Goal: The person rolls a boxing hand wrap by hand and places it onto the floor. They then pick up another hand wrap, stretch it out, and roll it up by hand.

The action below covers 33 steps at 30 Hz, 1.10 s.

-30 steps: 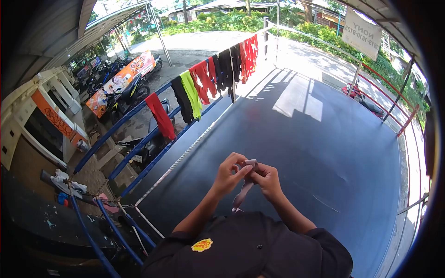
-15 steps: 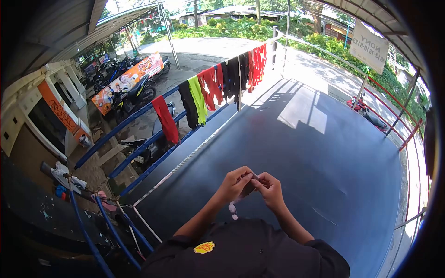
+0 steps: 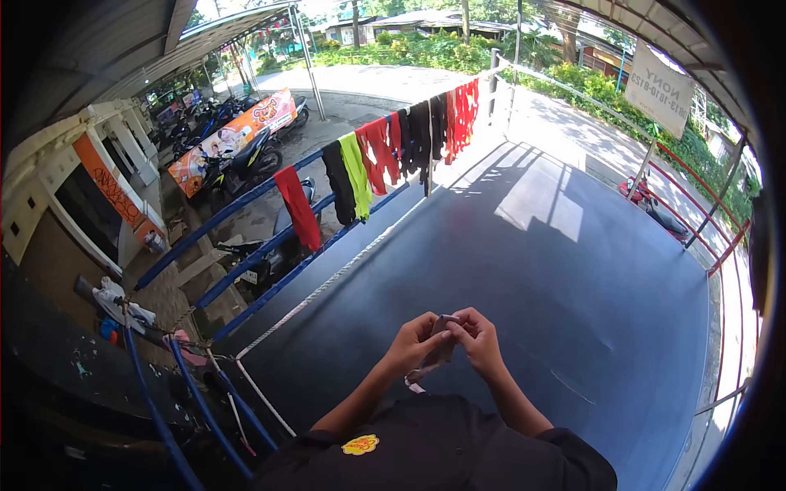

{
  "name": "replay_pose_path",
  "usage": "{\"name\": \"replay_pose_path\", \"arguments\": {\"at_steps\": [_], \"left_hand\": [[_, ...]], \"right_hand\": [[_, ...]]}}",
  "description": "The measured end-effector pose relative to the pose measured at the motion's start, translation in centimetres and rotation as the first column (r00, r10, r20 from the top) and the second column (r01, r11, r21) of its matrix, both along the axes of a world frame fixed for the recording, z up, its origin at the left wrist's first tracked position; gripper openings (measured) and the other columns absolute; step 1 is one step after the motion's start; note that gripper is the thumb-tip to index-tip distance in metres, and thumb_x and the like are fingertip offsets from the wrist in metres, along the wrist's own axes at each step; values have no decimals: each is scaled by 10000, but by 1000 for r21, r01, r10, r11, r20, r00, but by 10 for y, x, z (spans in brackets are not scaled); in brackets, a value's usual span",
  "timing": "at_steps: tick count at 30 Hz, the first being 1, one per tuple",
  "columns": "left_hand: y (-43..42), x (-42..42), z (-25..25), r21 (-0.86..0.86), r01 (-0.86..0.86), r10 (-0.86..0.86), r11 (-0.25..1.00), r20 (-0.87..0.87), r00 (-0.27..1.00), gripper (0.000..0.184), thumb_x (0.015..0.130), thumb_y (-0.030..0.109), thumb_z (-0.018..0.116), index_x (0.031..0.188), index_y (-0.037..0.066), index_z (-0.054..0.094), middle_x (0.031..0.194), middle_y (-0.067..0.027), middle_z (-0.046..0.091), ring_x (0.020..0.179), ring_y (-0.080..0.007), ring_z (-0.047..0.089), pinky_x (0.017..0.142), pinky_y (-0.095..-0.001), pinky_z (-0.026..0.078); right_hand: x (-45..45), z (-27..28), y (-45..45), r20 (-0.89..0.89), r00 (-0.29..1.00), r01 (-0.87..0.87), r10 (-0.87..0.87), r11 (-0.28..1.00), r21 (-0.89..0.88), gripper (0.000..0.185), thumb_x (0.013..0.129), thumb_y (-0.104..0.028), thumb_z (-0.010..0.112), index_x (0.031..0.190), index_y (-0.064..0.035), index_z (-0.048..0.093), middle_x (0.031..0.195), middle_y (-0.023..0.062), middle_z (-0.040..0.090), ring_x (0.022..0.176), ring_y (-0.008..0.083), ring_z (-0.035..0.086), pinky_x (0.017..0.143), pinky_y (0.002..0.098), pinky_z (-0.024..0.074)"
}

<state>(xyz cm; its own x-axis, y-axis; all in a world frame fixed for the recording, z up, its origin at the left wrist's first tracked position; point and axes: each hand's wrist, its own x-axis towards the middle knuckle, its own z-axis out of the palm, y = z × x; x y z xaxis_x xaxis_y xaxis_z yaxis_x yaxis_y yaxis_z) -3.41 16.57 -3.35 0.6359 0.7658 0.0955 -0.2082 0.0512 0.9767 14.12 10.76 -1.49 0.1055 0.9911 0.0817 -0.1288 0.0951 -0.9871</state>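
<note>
Both my hands are raised together in front of my chest, over the blue-grey mat. Between them is a small flat grey-brown thing [image 3: 443,353], whose kind I cannot make out. My left hand [image 3: 409,345] grips its left side with bent fingers. On its other side, my right hand [image 3: 478,342] pinches the upper edge between thumb and fingers. A pale strip [image 3: 417,375] hangs below the thing near my left wrist; whether the two are joined is unclear.
The mat [image 3: 483,278] is edged by a white rope [image 3: 327,282] and blue rails [image 3: 225,214]. Red, black and lime-green cloths [image 3: 355,184] hang over the left rail. Motorcycles [image 3: 254,159] stand beyond it. A red railing [image 3: 696,184] runs along the right.
The grey-brown thing now stands more upright and shows more of its face. My hands have shifted slightly down, and the pale strip has swung a little. The camera view moved slightly.
</note>
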Motion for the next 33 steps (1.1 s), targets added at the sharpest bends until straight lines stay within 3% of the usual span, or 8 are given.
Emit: {"name": "replay_pose_path", "arguments": {"at_steps": [8, 13, 18, 22, 25, 27, 28, 33], "left_hand": [[-23, -10, -11, -111, -34, 44, 993, 86, 995, 176, 1023, 66, 621, 1188, 35, 569, 1000, -37, 701, 971, -83, 659, 787, -238, 524], [-25, -19, -8, 44, -49, 42, 998, 163, 986, 124, 1014, 33, 609, 1138, 36, 623, 1000, -31, 703, 927, -65, 637, 752, -217, 506], [-29, -43, 0, 56, -64, 52, 996, 185, 981, 166, 1007, -14, 573, 1122, 13, 690, 994, -34, 700, 926, -78, 644, 830, -236, 523], [-32, -80, 0, 180, -74, 63, 981, 66, 996, 233, 992, -37, 538, 1124, -2, 728, 1033, -37, 688, 953, -93, 646, 844, -236, 524], [-41, -108, -7, 272, 3, -28, 962, 90, 996, 251, 1002, 18, 586, 1238, 14, 671, 1060, -56, 667, 958, -110, 650, 848, -252, 530], [-60, -119, -4, 4, -86, 85, 996, 76, 993, 384, 1007, 63, 636, 1380, 20, 559, 1063, -56, 640, 1024, -118, 642, 880, -269, 536], [-60, -128, -8, 75, -81, 81, 994, 9, 997, 428, 1008, 97, 659, 1393, 11, 492, 1085, -75, 652, 1021, -117, 651, 891, -284, 549], [-68, -163, -21, 33, -98, 99, 995, -13, 995, 235, 1007, 151, 677, 1172, 14, 583, 990, -75, 691, 887, -104, 668, 779, -264, 544]], "right_hand": [[-17, 2, -23, -121, 993, -15, 15, 1000, 0, 170, 975, -124, 688, 1101, -17, 649, 980, 39, 682, 928, 97, 646, 841, 256, 516], [-23, -5, -33, -183, 983, -48, 22, 989, -137, 236, 959, -223, 738, 1071, -24, 678, 962, 40, 709, 907, 108, 661, 844, 279, 520], [-54, 0, -40, -138, 990, -31, 25, 998, -45, 230, 962, -183, 724, 1105, -11, 670, 1005, 44, 712, 946, 117, 667, 886, 294, 523], [-75, -14, -41, -185, 981, -63, 52, 997, -53, 211, 955, -134, 715, 1114, -4, 662, 1035, 51, 711, 970, 126, 669, 910, 303, 525], [-99, -20, -45, -220, 974, -76, 57, 994, -78, 201, 942, -122, 721, 1097, -10, 659, 1014, 49, 705, 948, 124, 666, 898, 297, 528], [-119, -18, -49, -220, 974, -74, 49, 991, -107, 192, 934, -117, 726, 1082, -16, 657, 1000, 47, 697, 930, 117, 661, 889, 293, 528], [-129, -18, -51, -229, 973, -58, 29, 991, -119, 180, 940, -126, 723, 1069, -18, 658, 984, 46, 700, 909, 113, 663, 874, 289, 531], [-167, -17, -68, -186, 982, -7, -22, 988, -153, 172, 969, -184, 715, 1017, -27, 662, 940, 31, 706, 865, 93, 657, 840, 273, 529]]}}
